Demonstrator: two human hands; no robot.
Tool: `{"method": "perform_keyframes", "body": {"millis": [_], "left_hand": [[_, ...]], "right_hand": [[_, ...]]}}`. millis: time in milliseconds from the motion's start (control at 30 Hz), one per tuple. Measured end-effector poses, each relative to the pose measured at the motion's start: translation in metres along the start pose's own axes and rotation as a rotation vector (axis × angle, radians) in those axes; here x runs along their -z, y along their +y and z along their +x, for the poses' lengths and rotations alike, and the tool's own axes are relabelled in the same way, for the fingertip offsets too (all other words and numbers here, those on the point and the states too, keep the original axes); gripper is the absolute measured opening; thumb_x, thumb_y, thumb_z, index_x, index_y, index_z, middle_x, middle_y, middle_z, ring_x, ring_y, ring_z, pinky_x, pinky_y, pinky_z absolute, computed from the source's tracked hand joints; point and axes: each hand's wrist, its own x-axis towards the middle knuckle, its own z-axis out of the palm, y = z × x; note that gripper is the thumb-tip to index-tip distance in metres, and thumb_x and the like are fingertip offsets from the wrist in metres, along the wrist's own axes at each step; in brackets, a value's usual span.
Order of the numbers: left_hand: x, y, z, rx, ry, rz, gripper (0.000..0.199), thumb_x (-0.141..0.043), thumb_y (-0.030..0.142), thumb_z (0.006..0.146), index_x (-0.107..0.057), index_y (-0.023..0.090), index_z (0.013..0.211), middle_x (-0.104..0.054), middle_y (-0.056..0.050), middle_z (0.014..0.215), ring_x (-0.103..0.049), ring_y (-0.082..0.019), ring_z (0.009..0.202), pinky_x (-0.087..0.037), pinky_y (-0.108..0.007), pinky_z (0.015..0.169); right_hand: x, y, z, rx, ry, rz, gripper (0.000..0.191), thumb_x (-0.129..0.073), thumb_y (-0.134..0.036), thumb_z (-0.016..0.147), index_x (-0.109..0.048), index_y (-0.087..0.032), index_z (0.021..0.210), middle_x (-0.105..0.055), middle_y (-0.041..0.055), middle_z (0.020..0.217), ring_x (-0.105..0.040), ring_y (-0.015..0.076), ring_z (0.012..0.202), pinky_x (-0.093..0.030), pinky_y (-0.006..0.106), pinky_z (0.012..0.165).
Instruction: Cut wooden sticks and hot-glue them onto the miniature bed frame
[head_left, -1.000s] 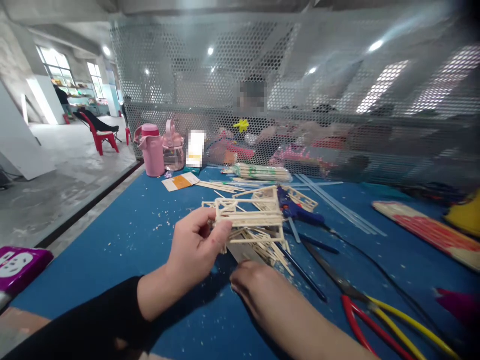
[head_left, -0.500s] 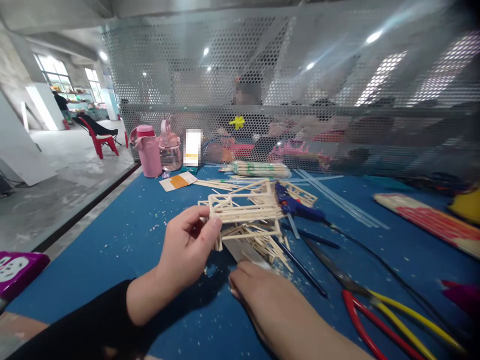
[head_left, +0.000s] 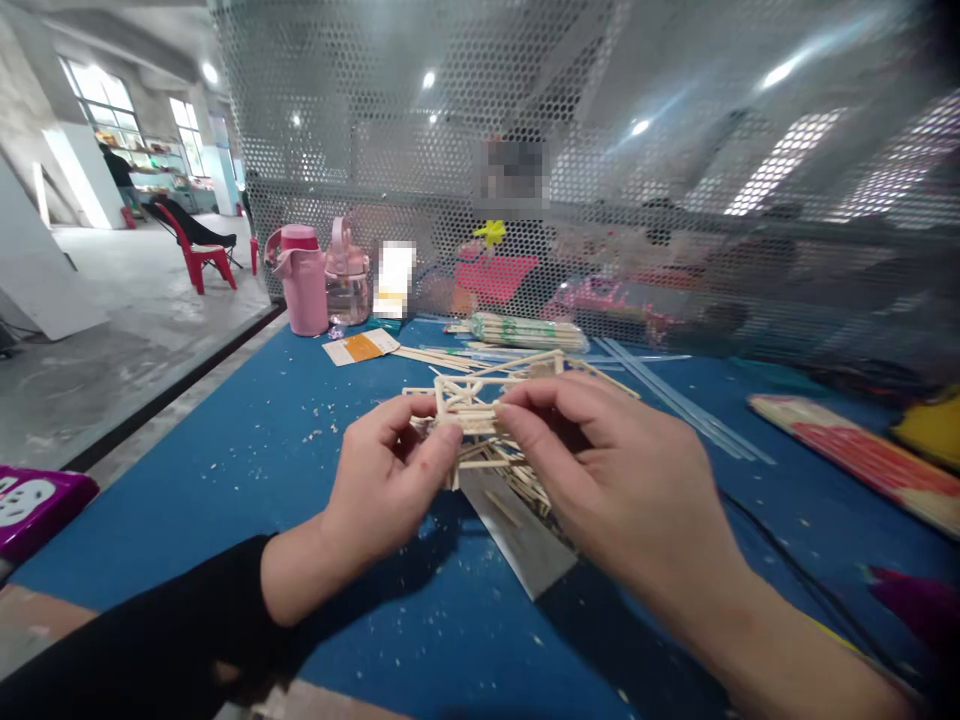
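A small frame model built of thin wooden sticks (head_left: 469,400) is held above the blue table mat (head_left: 285,450). My left hand (head_left: 386,485) pinches its left end between thumb and fingers. My right hand (head_left: 615,480) grips its right side from above, fingertips meeting the left hand near the middle. Under the model lies a heap of loose wooden sticks (head_left: 517,480) and a flat grey metal blade (head_left: 517,530) on the mat.
A pink flask (head_left: 302,280), a clear pink bottle (head_left: 347,283) and an orange-white card (head_left: 361,347) stand at the back left. A bag of sticks (head_left: 525,332) lies by the perforated metal screen (head_left: 600,150). A black cable (head_left: 795,570) runs at right. A person sits behind the screen.
My right hand has risen from the table and taken hold of the stick model's right side. The left hand kept its grip. The grey blade now lies uncovered.
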Motion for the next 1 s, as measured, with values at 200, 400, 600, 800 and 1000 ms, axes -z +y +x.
{"method": "perform_keyframes", "body": {"millis": [200,400,600,800,1000], "left_hand": [[-0.001,0.000,0.000,-0.004,0.023,0.034,0.025,-0.055,0.037,0.083,-0.063,0.014,0.090,-0.054,0.000,0.060,-0.047,-0.010,0.048,-0.038,-0.023,0.046],[-0.001,-0.002,0.001,-0.032,0.031,0.044,0.023,-0.056,0.036,0.083,-0.063,0.014,0.088,-0.052,0.002,0.059,-0.045,-0.009,0.047,-0.036,-0.022,0.044],[-0.001,-0.001,0.001,-0.047,0.019,0.025,0.022,-0.055,0.035,0.083,-0.063,0.015,0.090,-0.054,0.002,0.061,-0.044,-0.008,0.047,-0.035,-0.022,0.045],[-0.001,-0.001,0.000,-0.022,0.019,0.052,0.026,-0.057,0.038,0.081,-0.061,0.014,0.089,-0.052,0.002,0.056,-0.046,-0.010,0.047,-0.036,-0.023,0.045],[-0.002,-0.001,0.000,-0.026,0.023,0.050,0.024,-0.057,0.037,0.081,-0.061,0.014,0.089,-0.052,0.002,0.059,-0.046,-0.010,0.048,-0.037,-0.023,0.046]], "right_hand": [[0.029,0.000,-0.009,0.149,0.008,-0.108,0.010,-0.050,-0.023,0.088,-0.058,-0.022,0.083,-0.065,0.0018,0.079,-0.060,0.0153,0.068,-0.042,0.027,0.057],[0.030,0.004,-0.016,0.260,-0.073,-0.231,0.013,-0.047,-0.022,0.090,-0.058,-0.020,0.084,-0.065,0.0037,0.078,-0.060,0.0160,0.068,-0.043,0.028,0.057],[0.003,0.003,-0.004,0.161,0.029,-0.181,0.009,-0.053,-0.018,0.087,-0.059,-0.018,0.080,-0.063,0.0023,0.074,-0.059,0.0142,0.069,-0.043,0.026,0.061],[-0.002,0.000,-0.003,0.090,0.024,-0.126,0.008,-0.056,-0.019,0.085,-0.062,-0.019,0.080,-0.065,0.0019,0.075,-0.061,0.0147,0.072,-0.044,0.027,0.062],[-0.004,-0.003,-0.001,0.027,0.060,-0.024,0.007,-0.060,-0.016,0.080,-0.063,-0.020,0.076,-0.066,-0.0007,0.072,-0.061,0.0131,0.066,-0.044,0.025,0.060]]}}
